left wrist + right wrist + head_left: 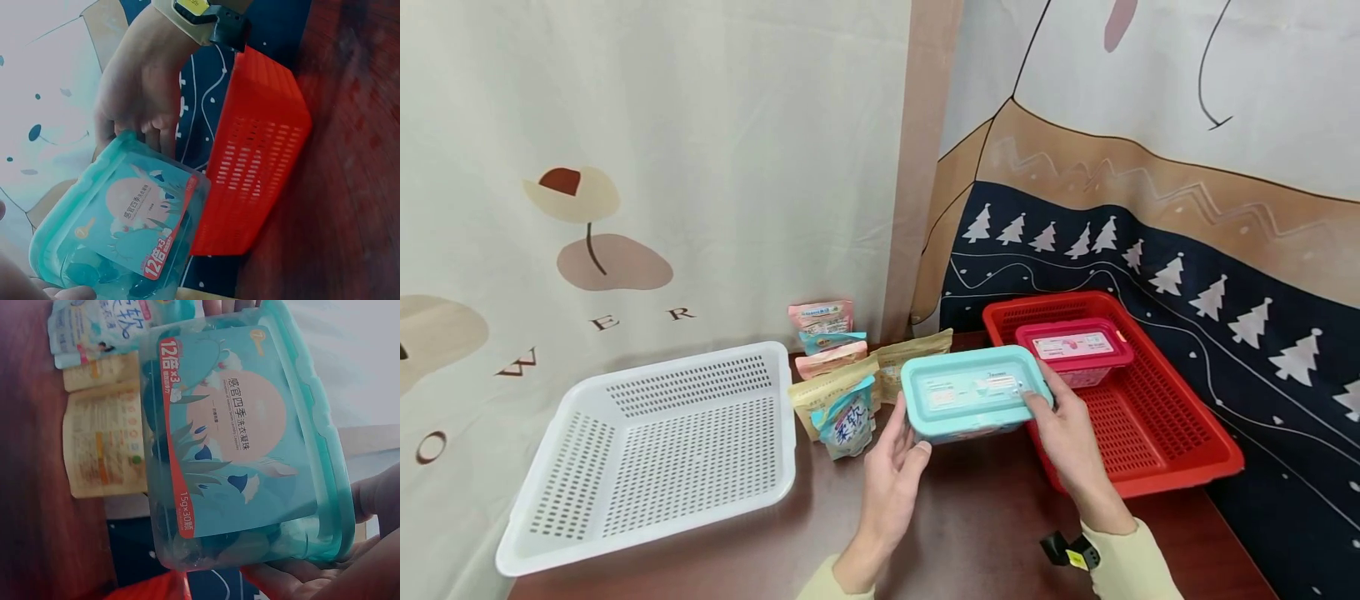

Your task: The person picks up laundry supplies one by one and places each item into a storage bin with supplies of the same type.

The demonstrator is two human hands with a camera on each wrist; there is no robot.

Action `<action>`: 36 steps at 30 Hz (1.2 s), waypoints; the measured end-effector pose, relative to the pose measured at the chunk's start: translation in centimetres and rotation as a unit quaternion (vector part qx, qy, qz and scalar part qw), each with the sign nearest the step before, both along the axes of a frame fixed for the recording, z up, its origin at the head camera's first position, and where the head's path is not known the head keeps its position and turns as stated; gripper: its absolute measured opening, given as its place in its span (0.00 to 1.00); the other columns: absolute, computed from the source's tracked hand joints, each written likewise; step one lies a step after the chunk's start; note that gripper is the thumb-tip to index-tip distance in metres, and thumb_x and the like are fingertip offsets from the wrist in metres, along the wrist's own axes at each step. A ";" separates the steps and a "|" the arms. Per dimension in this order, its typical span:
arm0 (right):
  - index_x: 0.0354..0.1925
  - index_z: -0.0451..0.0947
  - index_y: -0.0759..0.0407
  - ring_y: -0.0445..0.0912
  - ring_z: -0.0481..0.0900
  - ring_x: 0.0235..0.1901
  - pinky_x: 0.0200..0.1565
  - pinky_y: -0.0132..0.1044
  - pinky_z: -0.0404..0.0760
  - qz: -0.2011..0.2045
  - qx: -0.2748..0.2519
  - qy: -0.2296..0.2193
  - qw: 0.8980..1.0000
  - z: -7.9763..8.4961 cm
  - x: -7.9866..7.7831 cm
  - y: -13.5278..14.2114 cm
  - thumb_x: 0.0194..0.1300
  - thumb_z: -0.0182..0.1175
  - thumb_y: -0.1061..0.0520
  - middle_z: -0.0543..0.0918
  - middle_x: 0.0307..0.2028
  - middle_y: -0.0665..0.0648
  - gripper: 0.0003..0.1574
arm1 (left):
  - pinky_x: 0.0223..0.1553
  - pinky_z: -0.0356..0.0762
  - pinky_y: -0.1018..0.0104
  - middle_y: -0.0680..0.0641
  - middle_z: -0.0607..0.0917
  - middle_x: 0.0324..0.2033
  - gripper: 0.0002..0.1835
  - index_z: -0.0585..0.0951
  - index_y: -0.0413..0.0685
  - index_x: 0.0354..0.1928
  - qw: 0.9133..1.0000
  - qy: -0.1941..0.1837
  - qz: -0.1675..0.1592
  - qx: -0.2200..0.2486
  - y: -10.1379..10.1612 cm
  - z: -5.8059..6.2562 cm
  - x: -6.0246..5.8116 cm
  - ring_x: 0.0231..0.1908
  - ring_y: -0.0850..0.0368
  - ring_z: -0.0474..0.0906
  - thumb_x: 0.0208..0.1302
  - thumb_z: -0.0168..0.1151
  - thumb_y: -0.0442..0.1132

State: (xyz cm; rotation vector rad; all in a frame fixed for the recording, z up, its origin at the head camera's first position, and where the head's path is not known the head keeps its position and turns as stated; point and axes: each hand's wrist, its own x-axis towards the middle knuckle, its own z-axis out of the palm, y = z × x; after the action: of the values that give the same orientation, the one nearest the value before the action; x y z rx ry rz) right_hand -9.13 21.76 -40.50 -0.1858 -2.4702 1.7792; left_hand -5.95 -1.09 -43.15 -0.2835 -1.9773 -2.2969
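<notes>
- The white basket (700, 454) sits on the tabletop (992, 517) at the far left, its mouth upward so its perforated floor can be reached from above.
- Next come the pouches, grouped beside that basket: pink ones (822, 318) at the back, tan ones (913, 354) and a blue one (848, 421) nearer the person. The blue pouch stands with its printed front showing, probably steadied by its own base and the tan pouch just behind.
- The left hand (891, 479) has its grip closed in on the left end of the teal-lidded box, thumb at the near side.
- The teal-lidded box (973, 392) is held lid-up above the tabletop, between the pouches and the red basket; two-handed support at its ends likely keeps it level.
- The right hand (1071, 433) grips the opposite end, thumb on the lid and fingers about the rim, which probably gives a good hold.
- The pink-lidded box (1075, 343) rests inside the red basket (1150, 433), toward the back, lid up, the walls presumably keeping it from sliding out.
</notes>
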 end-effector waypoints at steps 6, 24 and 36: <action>0.83 0.49 0.54 0.53 0.68 0.69 0.65 0.37 0.71 -0.006 0.020 -0.013 1.000 0.8 0.3 1.1 0.82 0.48 0.51 0.61 0.78 0.61 0.39 | 0.66 0.67 0.58 0.40 0.61 0.77 0.36 0.57 0.36 0.79 1.000 0.008 -0.012 -0.004 0.7 0.6 0.1 0.72 0.44 0.64 0.71 0.54 0.29; 0.81 0.54 0.60 0.34 0.77 0.47 0.45 0.20 0.78 -0.074 0.004 0.015 0.997 2.1 0.6 6.6 0.80 0.42 0.57 0.67 0.71 0.68 0.36 | 0.67 0.67 0.59 0.45 0.60 0.78 0.38 0.57 0.37 0.79 0.995 0.041 -0.088 -0.006 5.3 2.5 -0.5 0.72 0.52 0.65 0.68 0.56 0.30; 0.80 0.55 0.64 0.31 0.77 0.43 0.41 0.20 0.79 -0.115 -0.028 -0.013 0.993 1.6 0.3 11.8 0.78 0.42 0.57 0.65 0.68 0.67 0.36 | 0.70 0.63 0.64 0.49 0.53 0.79 0.41 0.53 0.41 0.80 0.988 0.030 -0.153 -0.006 10.0 2.4 -0.3 0.74 0.60 0.59 0.68 0.57 0.31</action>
State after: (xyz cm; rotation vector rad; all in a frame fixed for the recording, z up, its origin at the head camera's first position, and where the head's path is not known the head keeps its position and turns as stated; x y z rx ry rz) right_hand -8.81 33.58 -38.86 -0.4787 -2.3063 1.7598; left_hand -6.25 8.86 -40.72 -0.6951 -2.0414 -2.4152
